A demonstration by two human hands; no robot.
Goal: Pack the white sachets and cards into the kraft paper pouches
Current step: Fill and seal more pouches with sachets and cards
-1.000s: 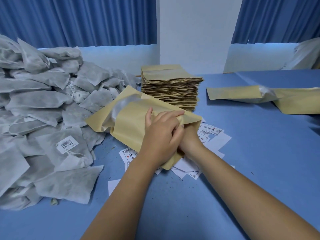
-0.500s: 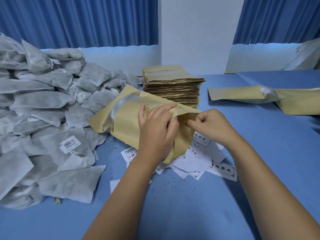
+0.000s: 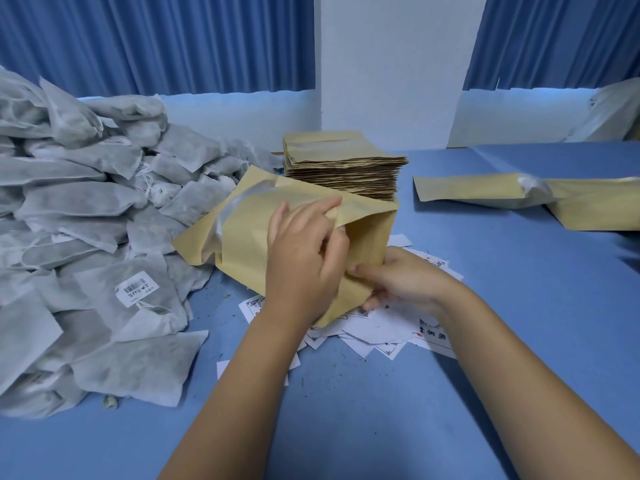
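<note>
1. The left hand (image 3: 304, 251) pinches the upper lip of a tan kraft paper pouch with a clear window (image 3: 242, 244) and holds its mouth apart. The hand covers part of the opening, so the inside cannot be made out.
2. The right hand (image 3: 405, 285) grips the pouch's lower edge, thumb on top, fingers mostly hidden beneath the paper.
3. Scattered white printed cards (image 3: 374, 330) lie under both hands, partly covered by the pouch and the right forearm.
4. Left of the left hand is a heap of white fabric sachets (image 3: 86, 220), cut off by the frame edge. One sachet bears a barcode label (image 3: 136, 292).
5. Beyond the hands stands a stack of flat kraft pouches (image 3: 346, 168); the held pouch hides its lower front.
6. Well right of the right hand, filled kraft pouches (image 3: 478, 188) lie on the blue tabletop (image 3: 519, 306), cut off at the frame edge.
</note>
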